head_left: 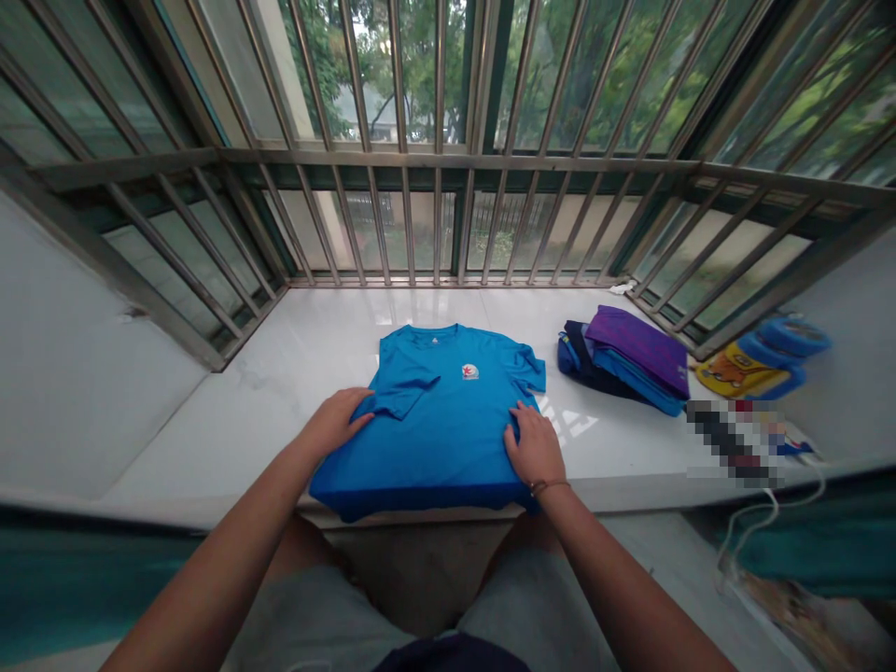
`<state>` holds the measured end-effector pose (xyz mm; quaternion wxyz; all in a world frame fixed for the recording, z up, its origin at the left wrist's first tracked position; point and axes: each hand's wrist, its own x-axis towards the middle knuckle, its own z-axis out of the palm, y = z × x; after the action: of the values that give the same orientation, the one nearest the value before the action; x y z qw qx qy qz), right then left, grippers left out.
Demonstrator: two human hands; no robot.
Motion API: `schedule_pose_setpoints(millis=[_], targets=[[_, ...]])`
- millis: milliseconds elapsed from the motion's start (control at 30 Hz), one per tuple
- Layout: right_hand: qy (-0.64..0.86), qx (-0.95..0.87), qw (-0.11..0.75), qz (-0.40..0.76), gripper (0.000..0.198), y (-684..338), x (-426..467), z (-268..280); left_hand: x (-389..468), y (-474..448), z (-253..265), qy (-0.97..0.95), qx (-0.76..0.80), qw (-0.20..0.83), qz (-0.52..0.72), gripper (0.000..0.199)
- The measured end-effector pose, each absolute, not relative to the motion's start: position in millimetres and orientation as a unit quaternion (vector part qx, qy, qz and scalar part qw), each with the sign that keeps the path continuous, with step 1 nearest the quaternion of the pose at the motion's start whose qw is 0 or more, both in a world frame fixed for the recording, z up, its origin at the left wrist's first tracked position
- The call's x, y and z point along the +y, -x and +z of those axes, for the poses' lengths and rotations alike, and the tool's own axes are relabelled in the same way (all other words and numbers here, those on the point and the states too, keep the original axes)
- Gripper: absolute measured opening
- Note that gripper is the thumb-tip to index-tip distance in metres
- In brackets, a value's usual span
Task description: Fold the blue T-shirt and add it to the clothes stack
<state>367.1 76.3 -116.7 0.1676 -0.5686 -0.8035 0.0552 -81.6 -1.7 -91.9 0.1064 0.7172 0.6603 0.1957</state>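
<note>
A bright blue T-shirt (448, 420) lies front-up on the white sill (280, 373), partly folded, its left sleeve turned in over the chest and its hem hanging just past the near edge. A small round red-and-white badge sits on the chest. The left hand (336, 420) rests flat and open on the folded sleeve; the right hand (536, 448) presses flat and open on the shirt's right edge, gripping nothing. Metal window bars (434, 215) enclose the sill, trees beyond. To the right lies a stack of folded clothes (630, 359), purple on top, then a yellow bag (742, 373).
</note>
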Motion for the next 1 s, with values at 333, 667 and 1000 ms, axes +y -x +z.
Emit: schedule_pose_setpoints(millis=[333, 667, 1000], targets=[[0.565, -0.806, 0.170, 0.039, 0.044, -369.9, 78.9, -122.9, -3.9, 114.5, -98.5, -0.547, 0.792, 0.083, 0.258, 0.027], [0.533, -0.834, 0.139, 0.009, 0.033, -327.0, 101.1, -91.8, -1.5, 115.7, -107.8, -0.598, 0.737, 0.120, 0.291, 0.036], [0.493, -0.852, 0.066, 0.165, 0.043, -86.9, 201.6, -42.4, -2.9, 113.9, -114.3, -0.582, 0.730, 0.113, 0.339, 0.027]])
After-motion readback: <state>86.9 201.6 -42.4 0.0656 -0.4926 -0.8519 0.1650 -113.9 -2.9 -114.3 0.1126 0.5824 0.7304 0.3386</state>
